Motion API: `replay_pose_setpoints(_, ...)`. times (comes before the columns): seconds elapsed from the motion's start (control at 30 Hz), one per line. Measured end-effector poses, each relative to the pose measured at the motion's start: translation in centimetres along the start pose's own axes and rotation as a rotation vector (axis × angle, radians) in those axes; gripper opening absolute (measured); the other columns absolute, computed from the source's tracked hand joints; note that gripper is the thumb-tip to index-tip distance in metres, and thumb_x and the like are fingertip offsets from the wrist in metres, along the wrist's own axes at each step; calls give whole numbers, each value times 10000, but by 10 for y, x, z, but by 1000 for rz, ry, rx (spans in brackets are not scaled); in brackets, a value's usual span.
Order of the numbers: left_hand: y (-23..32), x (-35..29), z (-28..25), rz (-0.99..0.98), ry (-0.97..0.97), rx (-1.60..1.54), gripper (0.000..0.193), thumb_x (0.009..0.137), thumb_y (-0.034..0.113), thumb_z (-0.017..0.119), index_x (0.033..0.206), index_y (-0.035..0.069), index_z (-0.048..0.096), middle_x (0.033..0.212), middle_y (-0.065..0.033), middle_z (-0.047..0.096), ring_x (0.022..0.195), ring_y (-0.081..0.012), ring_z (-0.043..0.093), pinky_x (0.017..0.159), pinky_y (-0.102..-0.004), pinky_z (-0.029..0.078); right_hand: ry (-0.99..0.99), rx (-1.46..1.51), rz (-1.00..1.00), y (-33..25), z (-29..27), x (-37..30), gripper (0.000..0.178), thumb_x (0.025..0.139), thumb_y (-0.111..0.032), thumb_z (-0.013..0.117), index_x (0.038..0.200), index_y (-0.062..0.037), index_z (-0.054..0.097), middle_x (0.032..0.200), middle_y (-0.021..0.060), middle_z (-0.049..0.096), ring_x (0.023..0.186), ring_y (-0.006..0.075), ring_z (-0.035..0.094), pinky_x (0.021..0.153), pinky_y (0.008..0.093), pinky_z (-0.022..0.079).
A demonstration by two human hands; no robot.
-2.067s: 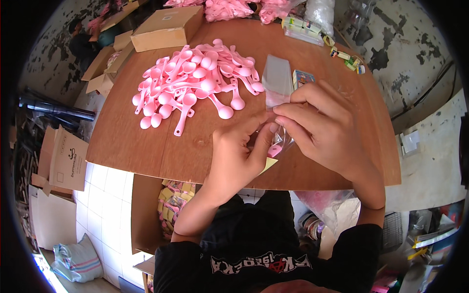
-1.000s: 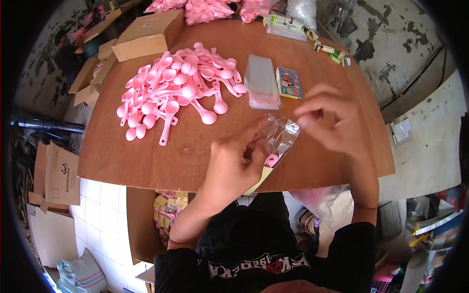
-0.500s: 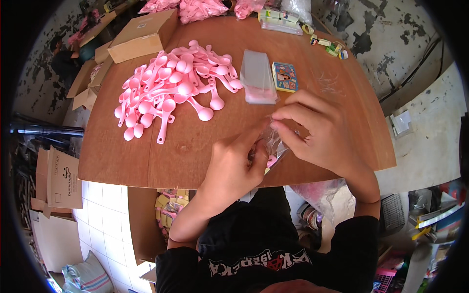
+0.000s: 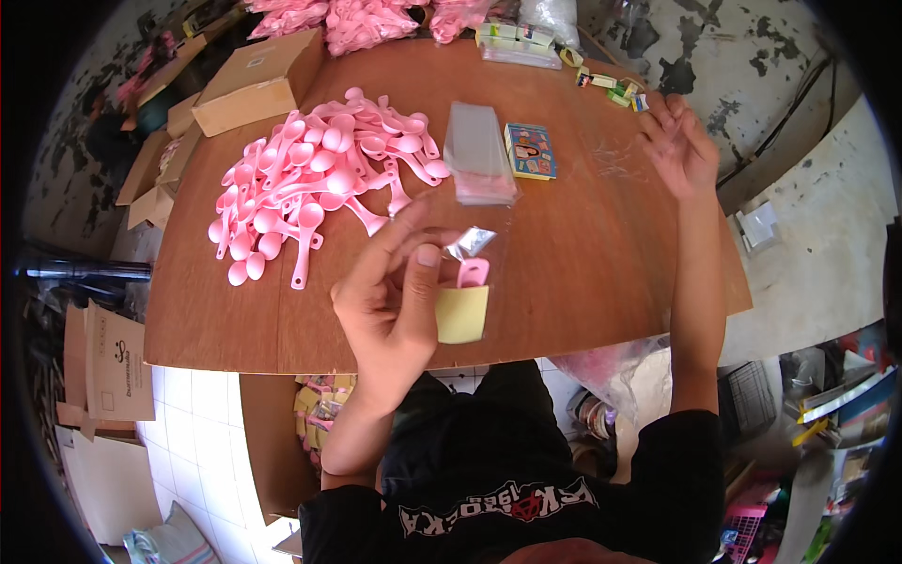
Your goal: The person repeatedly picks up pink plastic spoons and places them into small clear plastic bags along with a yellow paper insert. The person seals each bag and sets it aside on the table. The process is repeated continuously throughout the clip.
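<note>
Near the table's front edge, my left hand is closed on a small transparent plastic bag. Inside it show a pink spoon handle with a hole and a pale yellow card. My right hand is raised at the far right, fingers apart and slightly blurred. Its fingertips are close to a row of small green, yellow and white pieces; whether they touch is hard to tell. A large heap of pink measuring spoons lies left of the middle.
Beyond my left hand lie a stack of flat transparent bags and a blue-and-yellow card pack. A cardboard box and bagged pink items sit at the back. Below the table, an open carton contains several yellow-and-pink packets.
My right hand has left the bag and moved far to the right, its fingers opening out. My left hand has shifted slightly left, keeping hold of the bag, whose card now faces up.
</note>
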State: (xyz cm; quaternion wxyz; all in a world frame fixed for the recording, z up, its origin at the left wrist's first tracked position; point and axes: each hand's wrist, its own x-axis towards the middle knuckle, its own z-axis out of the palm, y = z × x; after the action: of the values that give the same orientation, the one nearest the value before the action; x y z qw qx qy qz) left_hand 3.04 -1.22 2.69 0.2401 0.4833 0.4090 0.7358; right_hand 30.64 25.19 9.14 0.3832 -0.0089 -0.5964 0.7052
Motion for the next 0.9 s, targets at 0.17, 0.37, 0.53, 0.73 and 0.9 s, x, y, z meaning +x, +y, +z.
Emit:
replay_pose_setpoints(0.17, -13, 5, -2, -9, -9, -50, 297, 987, 11, 535, 1270, -81, 547, 989, -163, 709, 854, -156, 685, 766, -268, 558, 799, -1383, 419, 41, -182, -50, 400, 820, 8, 562, 1207, -40, 652, 1044, 89, 686, 922, 197, 657, 784, 322, 518)
replay_pose_setpoints(0.37, -11, 8, 1, -187, -46, -104, 311, 991, -25, 493, 1297, -73, 515, 997, -137, 699, 941, -152, 668, 843, -282, 556, 534, -1107, 91, 62, 7, -6, 328, 871, -154, 712, 1184, -62, 683, 1031, 67, 714, 929, 161, 660, 832, 328, 531)
replay_pose_setpoints(0.53, -26, 9, 13, -203, -77, -170, 324, 996, -34, 478, 1317, -63, 503, 1022, -143, 687, 953, -160, 670, 849, -292, 561, -94, -837, 2, 81, 134, -4, 240, 881, -124, 720, 1098, -25, 693, 1017, 48, 708, 882, 144, 657, 770, 272, 522)
replay_pose_setpoints(0.73, -30, 9, 7, 0, -69, -259, 563, 915, -10, 639, 1418, -17, 387, 1122, -154, 658, 1075, -227, 644, 944, -360, 521, -35, -997, -369, 81, 166, 4, 136, 835, -70, 725, 942, 10, 702, 912, 85, 705, 809, 155, 657, 741, 295, 514)
replay_pose_setpoints(0.9, -41, 12, -8, 42, -212, 131, 673, 800, -48, 747, 1390, -9, 427, 1098, -151, 676, 1050, -200, 658, 905, -330, 528, -144, -864, -179, 86, 167, 9, 169, 845, -53, 718, 998, 18, 701, 881, 89, 702, 804, 126, 655, 724, 276, 515)
